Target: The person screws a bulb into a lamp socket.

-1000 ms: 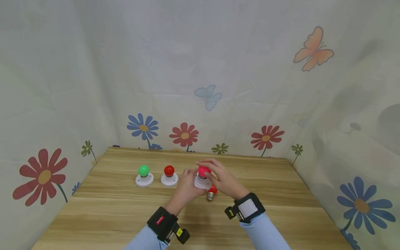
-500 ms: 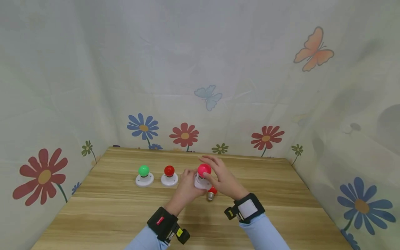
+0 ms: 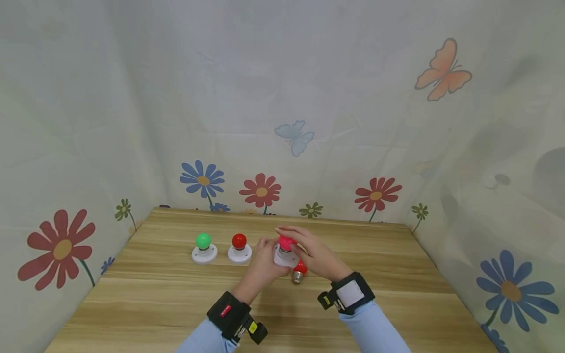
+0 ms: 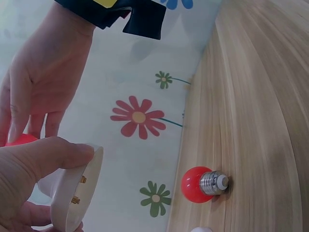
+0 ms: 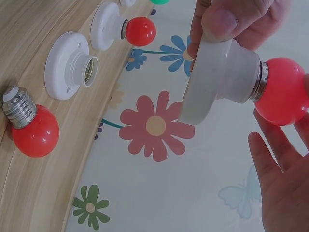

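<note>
Fingers of the right hand (image 3: 319,251), spread away from the top of the held bulb (image 5: 286,92) half a second earlier, now lie over it again, with the thumb at its near side. The change reads as a fresh grip for another turn of this bulb in its white holder (image 5: 210,82); the direction of turning cannot be told. A band of silver thread shows between the two, so the bulb is probably not fully seated.

Right hand: partly closed about the bulb, some fingers rather straight and apart. Left hand (image 3: 263,263): gripping the holder, thumb on the rim of its base. Both pieces are raised off the table (image 3: 176,304), bulb uppermost.

Nearby on the wood, a loose bulb (image 5: 36,131) lies on its side beside an empty holder (image 5: 60,67). Farther left stand a second red bulb (image 3: 239,240) and a green bulb (image 3: 203,240), each in its own base.
</note>
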Available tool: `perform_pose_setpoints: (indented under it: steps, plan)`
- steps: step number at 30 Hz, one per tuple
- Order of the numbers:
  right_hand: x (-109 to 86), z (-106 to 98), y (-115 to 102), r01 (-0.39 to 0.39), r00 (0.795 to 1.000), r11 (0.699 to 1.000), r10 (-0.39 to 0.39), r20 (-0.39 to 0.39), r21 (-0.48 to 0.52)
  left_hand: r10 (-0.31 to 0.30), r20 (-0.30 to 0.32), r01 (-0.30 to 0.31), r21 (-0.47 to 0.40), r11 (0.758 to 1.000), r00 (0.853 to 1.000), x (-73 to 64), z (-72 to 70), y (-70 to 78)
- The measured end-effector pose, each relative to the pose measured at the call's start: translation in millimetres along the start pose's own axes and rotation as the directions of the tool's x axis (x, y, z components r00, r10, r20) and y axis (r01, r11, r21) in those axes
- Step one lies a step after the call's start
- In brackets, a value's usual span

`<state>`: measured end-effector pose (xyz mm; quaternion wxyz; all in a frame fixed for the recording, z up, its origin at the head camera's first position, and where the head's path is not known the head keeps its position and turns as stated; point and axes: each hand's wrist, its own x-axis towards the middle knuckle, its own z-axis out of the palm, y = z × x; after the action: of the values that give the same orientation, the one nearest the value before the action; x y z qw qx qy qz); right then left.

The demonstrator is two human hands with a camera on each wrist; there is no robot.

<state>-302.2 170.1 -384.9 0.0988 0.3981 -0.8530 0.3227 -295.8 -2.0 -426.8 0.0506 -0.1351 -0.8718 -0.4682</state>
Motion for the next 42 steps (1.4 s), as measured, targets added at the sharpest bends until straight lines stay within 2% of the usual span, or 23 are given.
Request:
perform_pose_setpoints:
  steps: [6, 10, 16, 23, 28, 31, 38, 42]
  plan:
    - [3.5, 3.0, 0.5, -0.002, 0.997, 0.993, -0.007, -0.081, -0.119, 0.001, 0.009, -0.001, -0.014, 1.000, 1.000, -0.4, 0.3, -1.1]
    - [5.4, 4.7, 2.3, 0.003, 0.994, 0.986, -0.021, -0.108, -0.165, -0.002, 0.012, 0.003, -0.020, 1.000, 1.000, -0.4, 0.8, -1.7]
    - [4.5, 3.6, 3.8, 0.018, 0.995, 0.990, -0.032, -0.097, -0.142, 0.006, 0.008, -0.006, -0.018, 1.000, 1.000, -0.6, 0.1, -1.4]
    - [2.2, -0.4, 1.9, 0.040, 0.999, 0.998, -0.040, -0.002, -0.052, 0.013, 0.004, -0.013, -0.002, 1.000, 1.000, 0.3, -0.7, 0.6]
    - [1.5, -0.8, 1.1, 0.018, 1.000, 1.000, -0.018, 0.025, -0.008, -0.003, 0.009, 0.003, 0.002, 1.000, 1.000, -0.1, 0.3, -0.4]
    - [1.1, -0.6, 0.5, 0.009, 1.000, 1.000, -0.009, 0.022, 0.001, -0.005, 0.010, 0.005, 0.001, 1.000, 1.000, -0.4, 0.4, -0.8]
    - [2.0, 2.2, 0.4, -0.012, 0.998, 0.996, 0.007, -0.054, -0.092, -0.007, 0.010, 0.007, 0.026, 1.000, 1.000, -1.7, 2.1, -0.6]
    - [3.0, 4.4, 1.5, -0.043, 0.996, 0.993, 0.034, -0.081, -0.108, -0.007, 0.012, 0.007, 0.017, 1.000, 1.000, -1.9, 2.9, -0.4]
